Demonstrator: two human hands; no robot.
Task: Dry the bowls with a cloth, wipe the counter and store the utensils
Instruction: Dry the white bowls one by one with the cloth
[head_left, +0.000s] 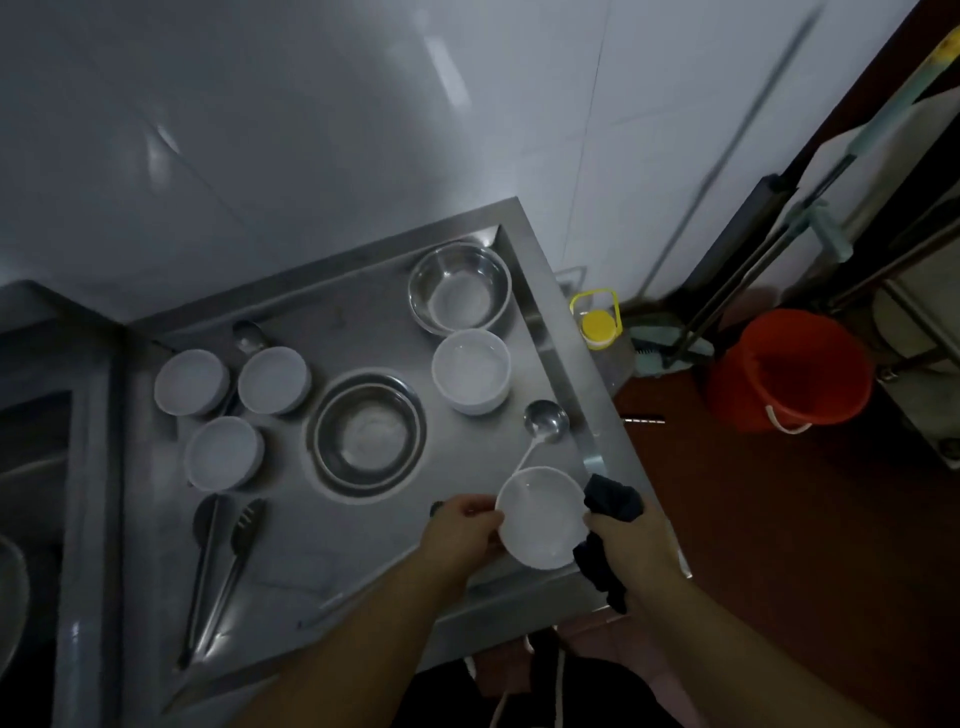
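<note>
My left hand (465, 525) grips the left rim of a white bowl (540, 519) held above the front right corner of the steel counter (322, 582). At the bowl's right side, my right hand (623, 535) holds a dark cloth (613, 501). Another white bowl (471, 371) stands upright at the right. Three white bowls (223, 415) sit upside down on the left. Two steel bowls lie on the counter, one in the middle (366, 436) and one at the back right (460, 288). A ladle (545, 421) and tongs (223, 566) rest on the counter.
A sink (31, 467) lies at the far left. To the right of the counter, on the floor, stand a yellow-capped jug (596, 322), a red bucket (795, 369) and mop handles (753, 260). A tiled wall (311, 130) rises behind the counter.
</note>
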